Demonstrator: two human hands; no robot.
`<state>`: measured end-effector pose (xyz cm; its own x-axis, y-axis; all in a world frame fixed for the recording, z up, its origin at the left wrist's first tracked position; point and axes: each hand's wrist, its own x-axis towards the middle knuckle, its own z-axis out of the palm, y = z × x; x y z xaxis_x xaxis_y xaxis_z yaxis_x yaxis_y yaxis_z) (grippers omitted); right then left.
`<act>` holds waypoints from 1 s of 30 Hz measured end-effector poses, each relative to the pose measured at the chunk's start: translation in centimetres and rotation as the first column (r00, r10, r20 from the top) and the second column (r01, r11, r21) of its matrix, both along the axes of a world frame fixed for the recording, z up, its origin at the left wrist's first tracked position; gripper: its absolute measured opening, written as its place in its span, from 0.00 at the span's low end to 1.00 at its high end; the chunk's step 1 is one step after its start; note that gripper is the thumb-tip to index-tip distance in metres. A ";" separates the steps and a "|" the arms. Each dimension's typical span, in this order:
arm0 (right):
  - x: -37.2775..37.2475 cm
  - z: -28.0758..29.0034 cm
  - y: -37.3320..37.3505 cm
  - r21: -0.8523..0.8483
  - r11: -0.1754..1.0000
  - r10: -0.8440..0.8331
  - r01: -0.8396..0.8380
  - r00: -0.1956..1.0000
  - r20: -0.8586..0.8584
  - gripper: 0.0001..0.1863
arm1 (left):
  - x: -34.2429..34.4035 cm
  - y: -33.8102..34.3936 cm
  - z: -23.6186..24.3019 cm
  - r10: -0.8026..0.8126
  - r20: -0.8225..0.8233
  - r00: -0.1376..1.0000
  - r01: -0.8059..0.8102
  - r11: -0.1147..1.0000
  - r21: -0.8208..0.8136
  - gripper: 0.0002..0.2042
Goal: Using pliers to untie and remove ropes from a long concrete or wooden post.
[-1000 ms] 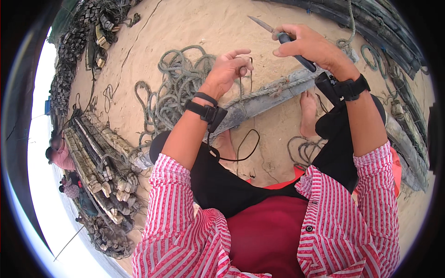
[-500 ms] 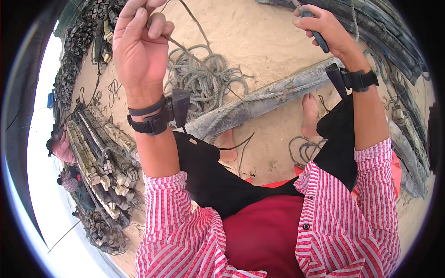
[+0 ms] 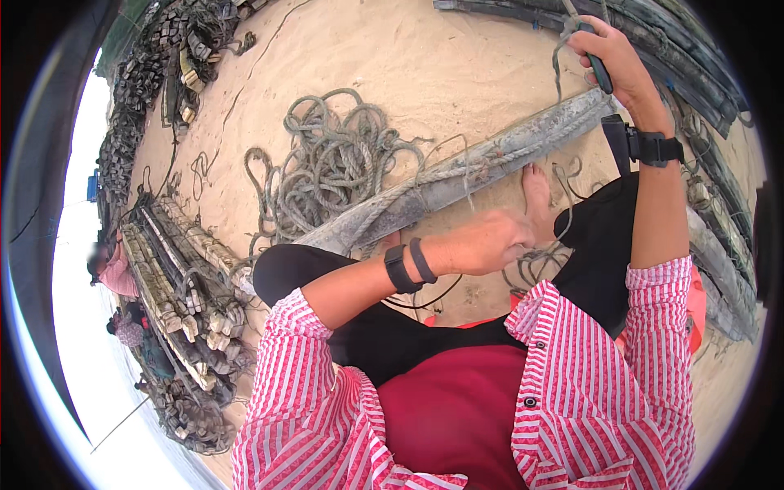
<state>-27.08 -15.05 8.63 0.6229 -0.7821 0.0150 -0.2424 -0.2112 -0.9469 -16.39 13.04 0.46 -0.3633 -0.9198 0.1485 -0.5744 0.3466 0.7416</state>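
My right hand, raised at the upper right, is wrapped round the dark handle of a knife, its narrow blade pointing up past the fingers. A piece of thin rope hangs down beside this hand. My left hand is low in front of my knees, fingers curled and slightly blurred; whatever they may pinch is hidden. Close by it lie loops of thin cord on the sand. A long grey beam crosses in front of me, with a rope running along it.
Beyond the beam lies a tangled heap of thick grey rope on sand. Bundles of pale, slatted pieces are stacked at left, with people beside them. Dark poles lie at upper right. My bare foot stands by the beam.
My left hand has dropped from the upper left, where it held up a thin cord, to near my knees. My right hand has shifted slightly up and right with the knife.
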 end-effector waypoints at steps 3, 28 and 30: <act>-1.1 -0.7 -0.3 -0.035 0.999 0.006 -0.008 0.999 -0.040 0.23 | 5.9 -2.1 -5.9 0.372 -0.050 0.927 -0.375 0.925 -0.065 0.07; 2.0 0.0 1.1 0.083 0.992 0.109 -0.099 0.987 -0.117 0.24 | 16.9 0.7 2.4 0.771 -0.117 0.626 -0.761 0.637 0.120 0.12; 2.3 -1.7 1.0 0.282 0.941 0.270 -0.186 0.917 -0.294 0.21 | 14.7 0.7 2.7 0.774 -0.289 0.563 -0.767 0.620 0.165 0.12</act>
